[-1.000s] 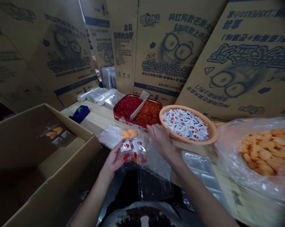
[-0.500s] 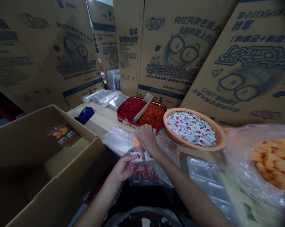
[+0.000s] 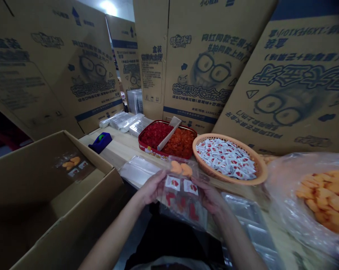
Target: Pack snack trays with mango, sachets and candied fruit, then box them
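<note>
Both my hands hold a clear plastic tray pack (image 3: 183, 189) inside a transparent bag, just above the table's front edge. The pack carries two orange pieces at its top, two small white sachets with red print in the middle, and red pieces below. My left hand (image 3: 153, 186) grips its left side, fingers curled round the edge. On the right side, my right hand (image 3: 211, 195) is closed on the bag and tray.
A red tin (image 3: 167, 138) of red and orange bits with a cardboard scoop, an orange basket (image 3: 228, 180) of white sachets, a bag of orange pieces (image 3: 321, 195), stacked clear trays (image 3: 246, 221), flat clear bags (image 3: 138, 170). An open cardboard box (image 3: 57, 195) stands left; printed cartons wall the back.
My right hand left the table by the red tin and came down onto the pack's right side. The pack now sits inside the bag, held upright between both hands.
</note>
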A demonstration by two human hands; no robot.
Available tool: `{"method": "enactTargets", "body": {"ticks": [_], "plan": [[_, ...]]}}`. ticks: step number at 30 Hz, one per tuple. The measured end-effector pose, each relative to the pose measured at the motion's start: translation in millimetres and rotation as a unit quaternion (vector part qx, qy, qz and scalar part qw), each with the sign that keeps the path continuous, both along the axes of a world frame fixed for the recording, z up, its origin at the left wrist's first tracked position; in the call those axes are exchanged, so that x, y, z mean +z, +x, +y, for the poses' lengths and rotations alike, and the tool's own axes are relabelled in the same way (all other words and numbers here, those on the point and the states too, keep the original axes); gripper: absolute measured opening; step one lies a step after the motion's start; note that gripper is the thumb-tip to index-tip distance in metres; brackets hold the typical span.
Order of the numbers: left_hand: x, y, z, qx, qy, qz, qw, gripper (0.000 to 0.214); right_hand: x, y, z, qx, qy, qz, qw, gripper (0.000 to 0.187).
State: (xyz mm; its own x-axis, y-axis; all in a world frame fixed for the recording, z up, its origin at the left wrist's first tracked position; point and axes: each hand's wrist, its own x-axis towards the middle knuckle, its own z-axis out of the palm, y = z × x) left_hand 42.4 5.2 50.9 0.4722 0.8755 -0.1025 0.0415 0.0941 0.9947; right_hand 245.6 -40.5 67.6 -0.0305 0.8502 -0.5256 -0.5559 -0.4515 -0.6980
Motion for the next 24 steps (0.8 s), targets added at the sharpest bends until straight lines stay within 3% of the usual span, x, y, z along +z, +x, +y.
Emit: {"method": "enactTargets", "body": {"ticks": [1, 4, 7, 10, 14, 18, 24], "plan": [[-2.3, -1.7, 13.8, 0.015, 0.051, 0.078, 0.996, 0.042, 0.9, 6.1, -1.0, -0.015, 0.003, 0.002, 1.0, 0.016], [-12.5, -9.5, 60.6, 0.031, 0.12, 0.189, 0.974, 0.029, 4.6, 25.4, -3.4, -0.057, 0.019, 0.014, 0.998, 0.017], [-22.3, -12.9, 97.3, -0.017, 0.17, 0.299, 0.939, 0.028, 6.9, 41.1, -7.8, -0.112, 0.023, 0.037, 0.993, 0.021], [-27.7, -9.9, 115.6, -0.079, 0.195, 0.391, 0.896, 0.03, 8.0, 51.0, -14.1, -0.126, 0.041, 0.044, 0.99, 0.023], [-27.9, -5.2, 122.6, -0.123, 0.225, 0.458, 0.851, 0.03, 9.5, 58.7, -20.7, -0.142, 0.061, 0.039, 0.987, 0.02], [-20.0, -4.3, 117.9, -0.127, 0.253, 0.474, 0.834, 0.028, 9.0, 63.5, -22.4, -0.165, 0.062, 0.032, 0.984, 0.018], [20.5, -10.3, 92.7, -0.037, 0.3, 0.457, 0.837, 0.02, 12.0, 66.9, -17.1, -0.23, 0.052, 0.066, 0.97, 0.017]]}}
